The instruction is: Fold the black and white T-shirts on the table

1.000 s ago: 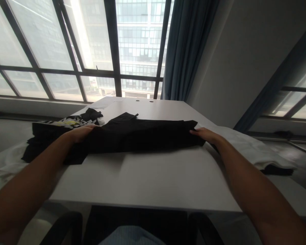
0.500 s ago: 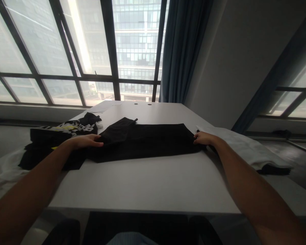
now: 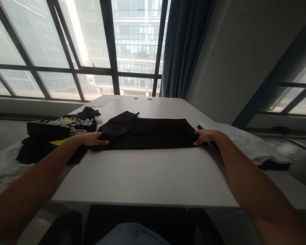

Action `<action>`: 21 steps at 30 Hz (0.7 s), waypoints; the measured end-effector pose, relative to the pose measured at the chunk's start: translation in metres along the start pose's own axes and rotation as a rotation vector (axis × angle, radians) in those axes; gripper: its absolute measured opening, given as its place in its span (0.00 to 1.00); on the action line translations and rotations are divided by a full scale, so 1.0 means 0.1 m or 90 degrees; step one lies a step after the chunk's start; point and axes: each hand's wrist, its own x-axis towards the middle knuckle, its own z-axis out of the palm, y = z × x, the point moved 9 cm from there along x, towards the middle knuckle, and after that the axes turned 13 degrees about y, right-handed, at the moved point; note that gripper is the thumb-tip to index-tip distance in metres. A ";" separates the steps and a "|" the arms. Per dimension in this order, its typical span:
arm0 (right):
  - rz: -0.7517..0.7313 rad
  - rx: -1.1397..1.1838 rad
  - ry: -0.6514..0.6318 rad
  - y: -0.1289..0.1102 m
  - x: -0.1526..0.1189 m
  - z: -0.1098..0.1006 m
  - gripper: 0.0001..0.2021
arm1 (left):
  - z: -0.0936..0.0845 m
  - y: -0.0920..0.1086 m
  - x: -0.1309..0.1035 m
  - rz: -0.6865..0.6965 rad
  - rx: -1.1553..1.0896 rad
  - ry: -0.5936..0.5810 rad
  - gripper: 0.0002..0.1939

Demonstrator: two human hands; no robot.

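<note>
A black garment (image 3: 153,132) lies folded into a long strip across the white table (image 3: 148,177). What kind of garment it is, I cannot make out. My left hand (image 3: 93,139) pinches its left end, thumb on top and fingers partly hidden behind the cloth. At the opposite end, my right hand (image 3: 205,136) has its fingers closed on the right edge. A folded-over flap with a short strap-like tip stands slightly raised near my left hand.
Left of the garment is a heap of dark clothes (image 3: 66,124) with white and yellow print, with white cloth (image 3: 5,168) beside it. White folded cloth (image 3: 244,143) lies on the right. Paper (image 3: 104,100) rests at the back left; a chair armrest (image 3: 66,224) is below the table edge.
The garment's near edge has drawn back from me, so the strip looks narrower. Both hands keep their hold on its ends. The view has tilted slightly down.
</note>
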 end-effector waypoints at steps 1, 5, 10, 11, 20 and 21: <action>-0.007 0.005 0.010 -0.02 0.02 0.00 0.35 | 0.02 -0.03 0.07 0.004 0.021 0.015 0.39; -0.020 -0.002 0.126 -0.16 0.12 -0.03 0.24 | -0.02 -0.19 0.35 -0.011 0.097 0.088 0.37; 0.012 -0.040 0.298 -0.40 0.10 -0.09 0.23 | -0.22 -0.30 0.47 -0.049 0.227 0.214 0.31; 0.021 -0.040 0.313 -0.42 0.08 -0.10 0.23 | -0.26 -0.30 0.46 -0.046 0.238 0.238 0.30; 0.114 -0.067 0.387 -0.09 -0.01 -0.29 0.22 | -0.17 -0.33 0.21 0.035 0.078 0.112 0.49; 0.098 -0.059 0.360 -0.07 0.02 -0.25 0.23 | -0.19 -0.36 0.22 0.023 0.072 0.113 0.49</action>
